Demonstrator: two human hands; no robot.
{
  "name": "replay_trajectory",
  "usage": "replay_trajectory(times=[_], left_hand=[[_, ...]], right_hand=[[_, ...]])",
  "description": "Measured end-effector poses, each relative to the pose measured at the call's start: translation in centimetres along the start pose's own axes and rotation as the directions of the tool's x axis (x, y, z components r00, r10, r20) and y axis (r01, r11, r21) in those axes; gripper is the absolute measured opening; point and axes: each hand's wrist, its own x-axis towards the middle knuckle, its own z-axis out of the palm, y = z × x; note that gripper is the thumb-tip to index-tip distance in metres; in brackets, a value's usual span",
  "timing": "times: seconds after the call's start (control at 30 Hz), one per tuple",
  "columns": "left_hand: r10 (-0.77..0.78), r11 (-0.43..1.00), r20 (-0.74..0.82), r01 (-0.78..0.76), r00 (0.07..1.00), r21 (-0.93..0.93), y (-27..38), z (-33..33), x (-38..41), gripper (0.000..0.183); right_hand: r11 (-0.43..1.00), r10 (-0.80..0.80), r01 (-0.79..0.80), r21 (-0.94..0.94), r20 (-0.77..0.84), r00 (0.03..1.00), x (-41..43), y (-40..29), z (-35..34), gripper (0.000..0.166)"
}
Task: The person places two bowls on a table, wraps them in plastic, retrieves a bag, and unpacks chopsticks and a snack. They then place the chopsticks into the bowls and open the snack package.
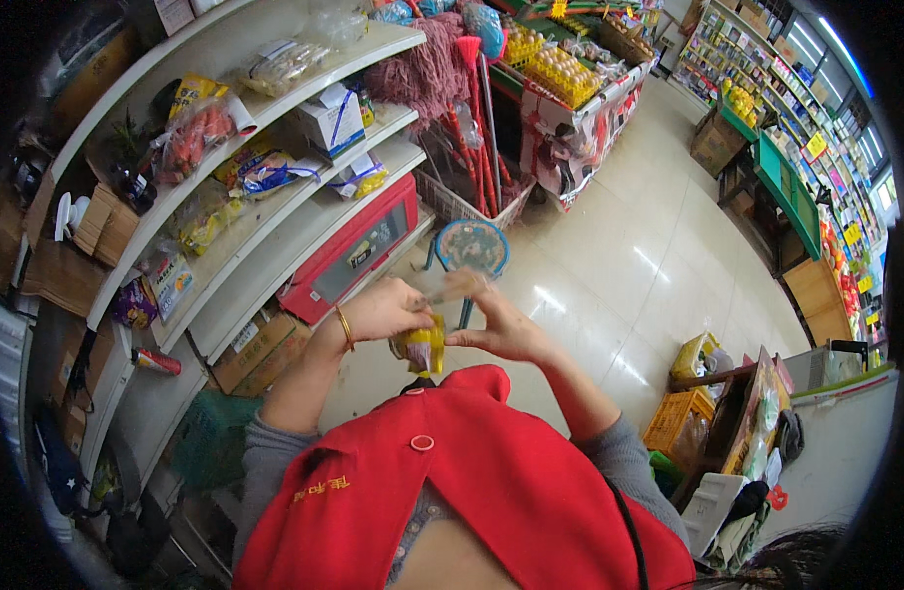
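A small yellow packet with a pale patch hangs from the fingers of my left hand, close in front of my chest. My right hand is just right of the packet, its thumb and fingers spread apart. The fingers of my right hand are blurred, and something thin and pale lies between the two hands; I cannot tell what it is. Beyond my hands stands a stool with a worn round seat and a blue rim.
Shelves with bagged goods curve along the left, with a red-framed box low down. A basket of mops stands behind the stool. Egg trays top a display stand. An orange crate sits at the right.
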Motion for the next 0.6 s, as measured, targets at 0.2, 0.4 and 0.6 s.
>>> replay_trajectory(times=[0.2, 0.4, 0.6], left_hand=[[0.023, 0.997, 0.142, -0.033, 0.990, 0.067, 2.1, 1.0, -4.1, 0.026], [0.128, 0.971, 0.027, -0.120, 0.991, -0.206, 1.9, 2.6, -7.5, 0.020], [0.110, 0.863, -0.057, -0.124, 0.992, -0.491, -0.9, 4.9, -8.7, 0.014]], right_hand=[[0.855, 0.139, -0.460, 0.239, 0.750, 0.647, 2.3, -2.8, -0.2, 0.032], [0.976, -0.151, 0.068, 0.205, 0.419, 0.895, -0.5, -4.5, 2.4, 0.015], [0.961, -0.253, 0.191, 0.199, 0.362, 0.897, -0.6, -5.5, 2.9, 0.018]])
